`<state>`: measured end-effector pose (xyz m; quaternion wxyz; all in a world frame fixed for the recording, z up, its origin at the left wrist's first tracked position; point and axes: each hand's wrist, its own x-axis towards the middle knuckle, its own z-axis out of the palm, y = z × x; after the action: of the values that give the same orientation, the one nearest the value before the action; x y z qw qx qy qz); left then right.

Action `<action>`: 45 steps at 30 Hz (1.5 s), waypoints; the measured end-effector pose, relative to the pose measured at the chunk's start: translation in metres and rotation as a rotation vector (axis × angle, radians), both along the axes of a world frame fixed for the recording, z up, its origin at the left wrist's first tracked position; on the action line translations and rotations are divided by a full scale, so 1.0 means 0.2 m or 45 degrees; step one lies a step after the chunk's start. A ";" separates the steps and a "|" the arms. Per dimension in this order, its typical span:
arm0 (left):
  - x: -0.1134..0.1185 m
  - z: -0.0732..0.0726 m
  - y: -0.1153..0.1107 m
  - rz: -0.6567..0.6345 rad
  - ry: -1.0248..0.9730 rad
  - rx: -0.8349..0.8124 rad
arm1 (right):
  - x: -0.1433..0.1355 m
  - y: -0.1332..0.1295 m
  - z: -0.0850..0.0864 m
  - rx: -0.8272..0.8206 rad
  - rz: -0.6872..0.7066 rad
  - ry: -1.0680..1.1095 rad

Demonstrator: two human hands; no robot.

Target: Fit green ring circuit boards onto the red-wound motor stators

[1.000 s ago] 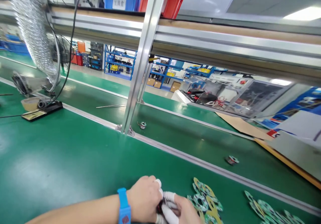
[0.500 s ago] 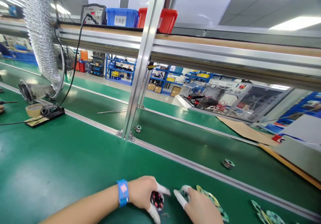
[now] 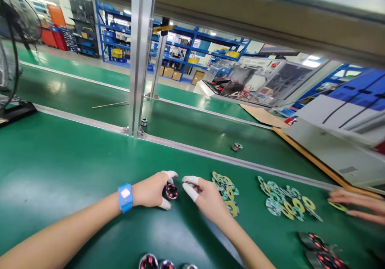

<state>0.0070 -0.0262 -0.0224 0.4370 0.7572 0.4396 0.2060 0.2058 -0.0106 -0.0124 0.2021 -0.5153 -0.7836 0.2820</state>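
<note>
My left hand [image 3: 155,188], with white finger covers and a blue band at the wrist, curls around a round motor stator [image 3: 171,192] with red windings. The stator rests on or just above the green bench [image 3: 90,168]. My right hand [image 3: 204,194], also in white finger covers, is to its right with thumb and finger brought together. Something dark shows between those fingertips, too small to name. Just beyond the right hand lies a pile of green and yellow ring-shaped circuit boards [image 3: 225,186].
More ring boards [image 3: 282,198] lie farther right. A co-worker's hand [image 3: 357,204] touches a yellow ring there. Stators lie at the lower right [image 3: 321,251] and the near edge [image 3: 148,261]. A metal post [image 3: 140,60] rises from the bench rail. One stator [image 3: 237,147] sits beyond the rail.
The view has tilted down and turned right. My right hand has left the circuit boards and come closer to the stator in my left hand. A co-worker's hand has entered the view.
</note>
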 end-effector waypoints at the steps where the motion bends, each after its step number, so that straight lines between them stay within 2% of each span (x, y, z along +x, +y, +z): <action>1: -0.02 0.02 0.01 -0.066 -0.022 -0.067 | -0.01 -0.01 -0.01 -0.050 0.022 0.067; 3: -0.06 0.05 0.04 -0.153 -0.065 -0.195 | -0.03 -0.02 -0.03 -0.153 0.036 0.143; 4: -0.08 0.07 0.06 -0.143 -0.107 -0.240 | -0.04 -0.02 -0.04 -0.201 0.022 0.166; 7: -0.10 0.08 0.08 0.082 -0.230 -0.253 | -0.05 -0.03 -0.07 -0.345 -0.060 0.231; 9: -0.08 0.05 0.08 0.165 -0.204 -0.251 | -0.05 -0.04 -0.08 -0.395 -0.101 0.268; 15: -0.01 -0.02 0.02 0.197 -0.189 -0.327 | -0.08 -0.06 -0.10 -0.245 -0.041 0.296; 20: -0.01 -0.03 0.01 0.241 -0.211 -0.319 | -0.10 -0.04 -0.10 -0.236 -0.013 0.322; 27: 0.01 -0.01 -0.03 0.279 -0.095 -0.145 | -0.10 -0.01 -0.10 -0.225 0.021 0.299; 32: 0.03 -0.03 -0.09 0.338 -0.146 -0.180 | -0.09 -0.05 -0.09 -0.105 0.037 0.152; 35: 0.05 -0.04 -0.12 0.386 -0.127 -0.131 | -0.09 -0.05 -0.08 -0.085 0.059 0.118; 41: 0.08 -0.03 -0.14 0.401 0.046 0.050 | -0.10 -0.05 -0.07 -0.063 0.095 0.087; 45: 0.12 -0.06 -0.17 0.396 0.269 0.229 | -0.11 -0.06 -0.10 0.106 0.157 0.038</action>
<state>0.0304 -0.0597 -0.0338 0.2820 0.7335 0.5745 0.2289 0.1846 -0.0225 -0.0314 0.2174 -0.4530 -0.8217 0.2689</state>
